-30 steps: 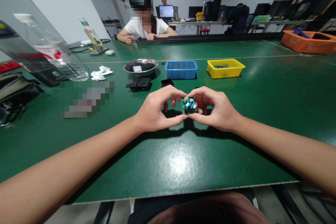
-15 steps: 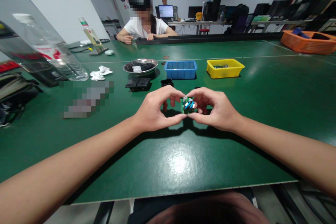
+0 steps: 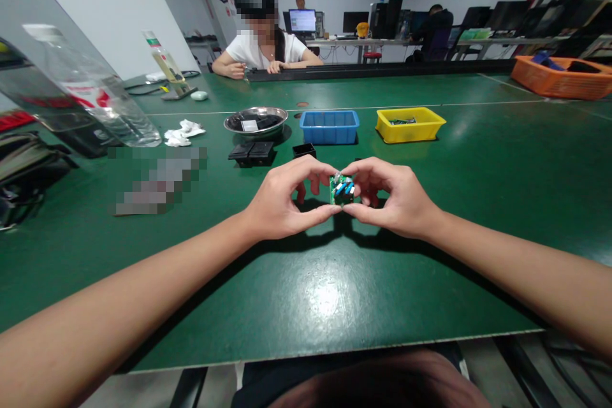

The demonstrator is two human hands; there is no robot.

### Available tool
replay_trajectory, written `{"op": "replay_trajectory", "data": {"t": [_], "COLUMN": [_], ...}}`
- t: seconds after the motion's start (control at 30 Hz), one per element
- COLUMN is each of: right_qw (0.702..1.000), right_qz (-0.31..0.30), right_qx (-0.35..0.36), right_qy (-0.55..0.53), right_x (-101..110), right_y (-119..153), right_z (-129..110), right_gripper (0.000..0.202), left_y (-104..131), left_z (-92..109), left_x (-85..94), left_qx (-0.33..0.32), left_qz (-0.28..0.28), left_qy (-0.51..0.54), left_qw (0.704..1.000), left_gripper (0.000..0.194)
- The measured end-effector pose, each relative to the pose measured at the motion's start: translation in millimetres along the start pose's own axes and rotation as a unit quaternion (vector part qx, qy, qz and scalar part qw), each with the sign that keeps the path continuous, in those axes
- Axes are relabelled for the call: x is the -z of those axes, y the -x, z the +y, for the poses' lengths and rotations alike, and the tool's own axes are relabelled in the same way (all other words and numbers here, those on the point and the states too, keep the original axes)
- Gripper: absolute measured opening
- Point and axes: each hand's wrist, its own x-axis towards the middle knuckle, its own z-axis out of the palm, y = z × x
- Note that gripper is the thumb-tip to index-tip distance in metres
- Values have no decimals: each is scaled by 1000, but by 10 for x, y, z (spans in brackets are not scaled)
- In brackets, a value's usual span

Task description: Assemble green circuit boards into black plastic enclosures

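Note:
A small green circuit board (image 3: 342, 190) with blue and silvery parts on it is held up just above the green table (image 3: 306, 293). My left hand (image 3: 291, 197) grips its left side between thumb and index finger. From the other side, my right hand (image 3: 389, 197) pinches the same board, thumb below and index finger on top. Just behind my left fingers stands a small open black box (image 3: 305, 150). Black plastic cases (image 3: 252, 153) lie to its left. A dark piece behind my right index finger is mostly covered.
Behind the hands stand a metal bowl (image 3: 256, 122) of black parts, a blue bin (image 3: 329, 127) and a yellow bin (image 3: 410, 125) holding small boards. An orange basket (image 3: 561, 76) sits far right. Left are a water bottle (image 3: 93, 89) and crumpled tissue (image 3: 184, 132). A person (image 3: 265, 44) sits opposite.
The circuit board has tilted slightly between my fingers, and my hands have barely moved. In the background, a seated person's head has come up at the right.

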Motion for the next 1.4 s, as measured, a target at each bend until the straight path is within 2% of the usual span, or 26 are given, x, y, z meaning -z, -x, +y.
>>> {"op": "replay_trajectory", "data": {"t": [0.67, 1.4], "right_qw": [1000, 1000], "right_qz": [2, -3], "right_qx": [-2, -10], "right_qy": [4, 0], "right_x": [9, 8], "right_y": [2, -5], "right_z": [2, -9], "right_gripper": [41, 43], "left_y": [-2, 9], "left_z": [-11, -7], "left_x": [20, 24], "left_qx": [-15, 20], "left_qz": [0, -9], "left_qy": [-18, -4], "left_qw": [1000, 1000], "left_gripper": [35, 39]}}
